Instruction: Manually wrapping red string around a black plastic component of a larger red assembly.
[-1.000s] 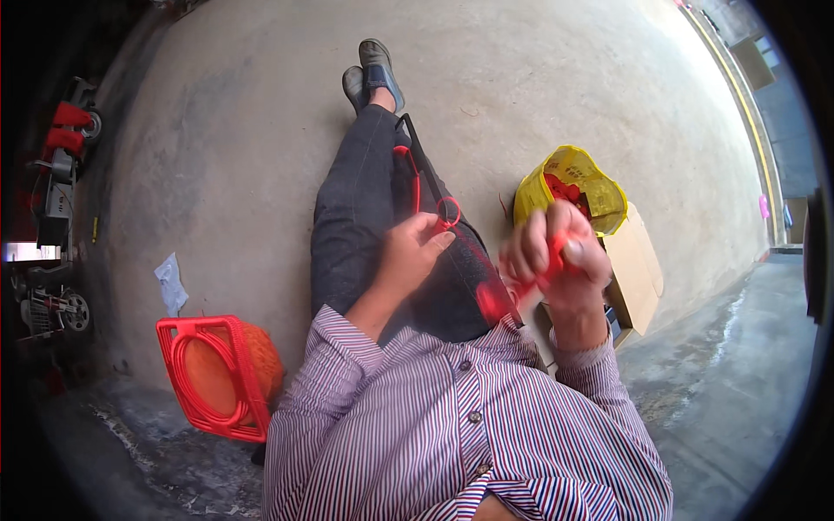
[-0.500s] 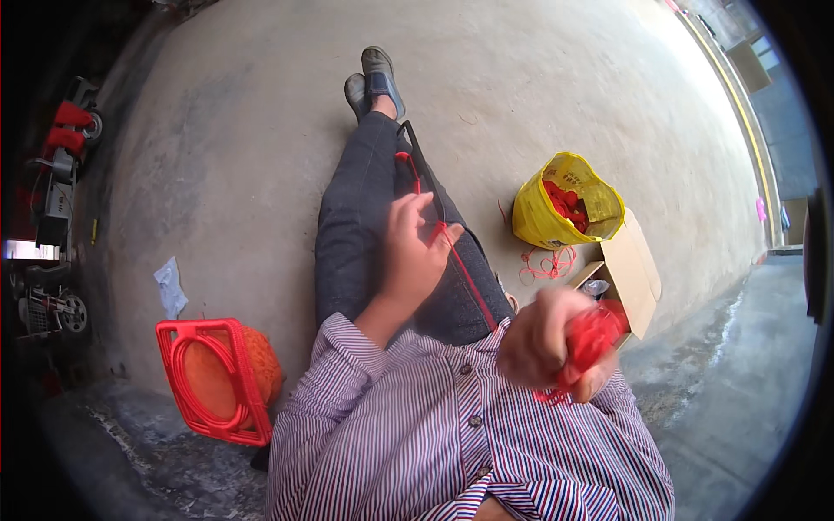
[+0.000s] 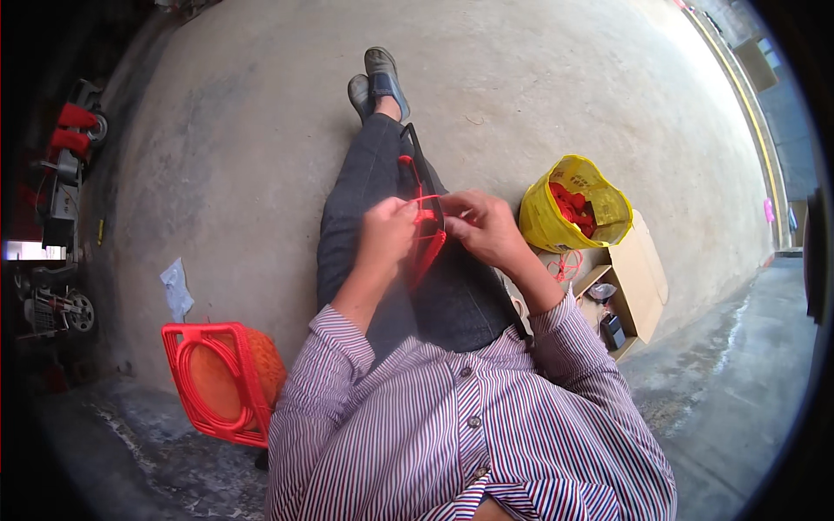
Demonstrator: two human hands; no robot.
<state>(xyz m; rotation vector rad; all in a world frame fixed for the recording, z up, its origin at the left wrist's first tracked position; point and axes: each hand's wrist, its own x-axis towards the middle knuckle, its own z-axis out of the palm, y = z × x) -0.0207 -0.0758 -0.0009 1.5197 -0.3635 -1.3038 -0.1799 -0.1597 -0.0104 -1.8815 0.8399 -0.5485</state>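
Over my trousers lies a long dark bar (image 3: 420,154) with red cord (image 3: 406,161) looped along it. Both hands meet at its middle. My left hand (image 3: 384,233) is closed, thumb and fingertips pinching a strand of the cord to the left of the bar. Just across the bar, my right hand (image 3: 491,229) has its fingers bent together around cord at the bar's edge; the fingertips are partly hidden. Between and below the hands hangs a blurred red bundle of cord (image 3: 426,256), close to my left hand.
To my right stand a yellow bag (image 3: 543,221) of red material and an open cardboard box (image 3: 641,282); loose red cord (image 3: 565,263) lies beside them. At my left are an orange-red traffic cone (image 3: 252,415) on its side and a pale wrapper (image 3: 176,288). Wheeled vehicles (image 3: 61,217) stand far left.
My right hand has swung in from the lower right to the bar, and the red bundle it held now hangs between the hands. My left hand has closed from spread fingers into a pinch.
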